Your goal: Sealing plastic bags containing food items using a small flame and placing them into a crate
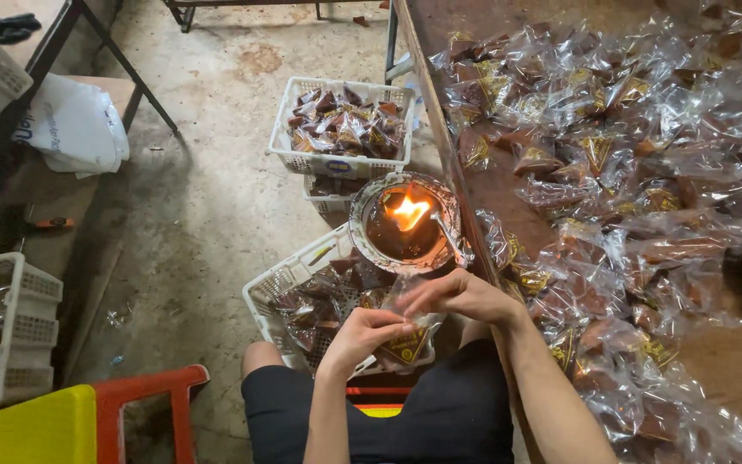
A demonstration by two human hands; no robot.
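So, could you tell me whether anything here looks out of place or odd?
Yes: an open flame burns in a round bowl perched over white baskets of plastic-wrapped packets. Both hands, left hand and right hand, hold a clear packet just below it.

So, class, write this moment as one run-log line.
left hand: holds clear packet | right hand: pinches packet top | flame bowl: lit | basket: below hands

Clear plastic packet [407, 337], dark brown contents, gold-printed label low on its front. Held upright above a white basket [278, 288] of like packets, open top edge pinched flat between both hands just below the flame bowl [405, 222].
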